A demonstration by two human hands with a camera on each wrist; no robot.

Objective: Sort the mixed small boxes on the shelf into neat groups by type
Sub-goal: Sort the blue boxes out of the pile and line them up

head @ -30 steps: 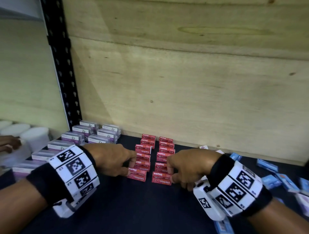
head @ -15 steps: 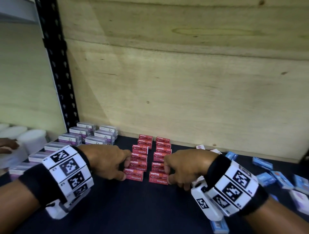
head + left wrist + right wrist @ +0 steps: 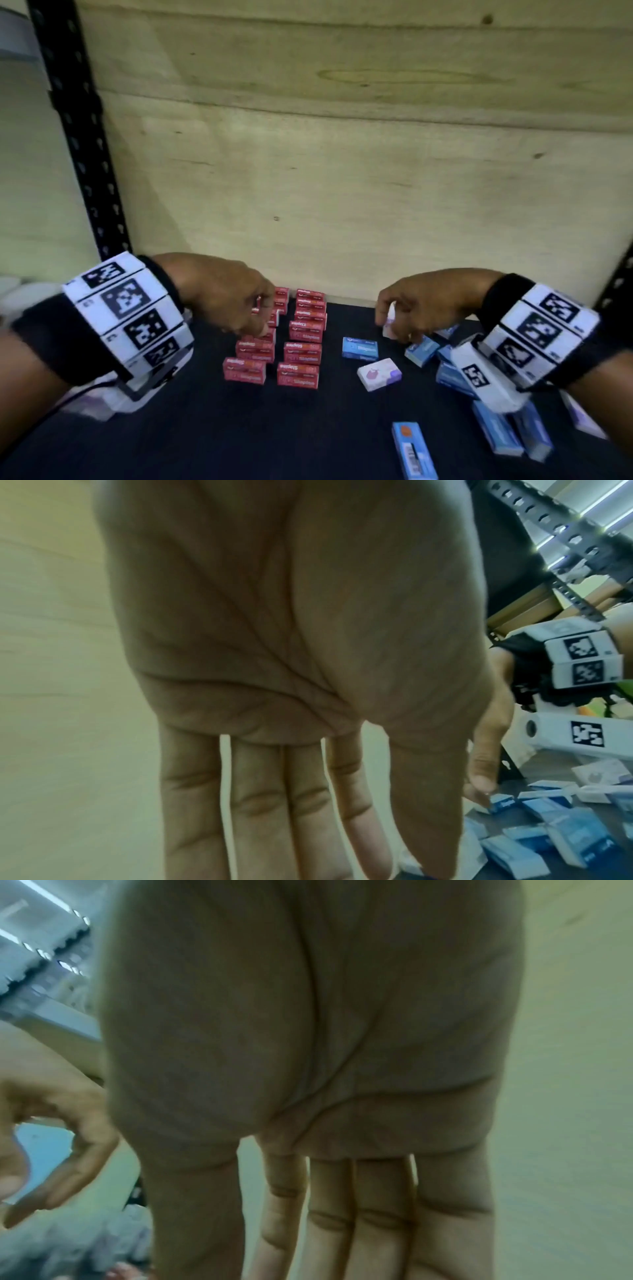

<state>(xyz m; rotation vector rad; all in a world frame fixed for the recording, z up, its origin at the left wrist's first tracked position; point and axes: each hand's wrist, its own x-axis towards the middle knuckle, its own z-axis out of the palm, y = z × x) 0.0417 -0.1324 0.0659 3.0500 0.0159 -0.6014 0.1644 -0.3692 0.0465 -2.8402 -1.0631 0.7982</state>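
Two neat rows of red staple boxes (image 3: pixel 298 349) run back toward the wall on the dark shelf (image 3: pixel 274 428). My left hand (image 3: pixel 253 325) hangs over the left row, fingers (image 3: pixel 308 831) straight and holding nothing. To the right, my right hand (image 3: pixel 394 325) reaches into a loose scatter of blue boxes (image 3: pixel 496 428). Its thumb and curled fingers pinch a small white and purple box (image 3: pixel 388 323). Another white and purple box (image 3: pixel 379 373) and a blue box (image 3: pixel 359 348) lie loose between the hands. In the right wrist view the fingertips (image 3: pixel 342 1218) are cut off.
A plywood back wall (image 3: pixel 342 171) closes the shelf behind the boxes. A black perforated upright (image 3: pixel 78 137) stands at the left. One blue box (image 3: pixel 412 448) lies near the front. Blurred white and purple boxes (image 3: pixel 92 407) show under my left wrist.
Both hands have left the front ends of the red rows. The right hand moved right to the mixed boxes and took hold of a white and purple box; the left hand rose over the left row.
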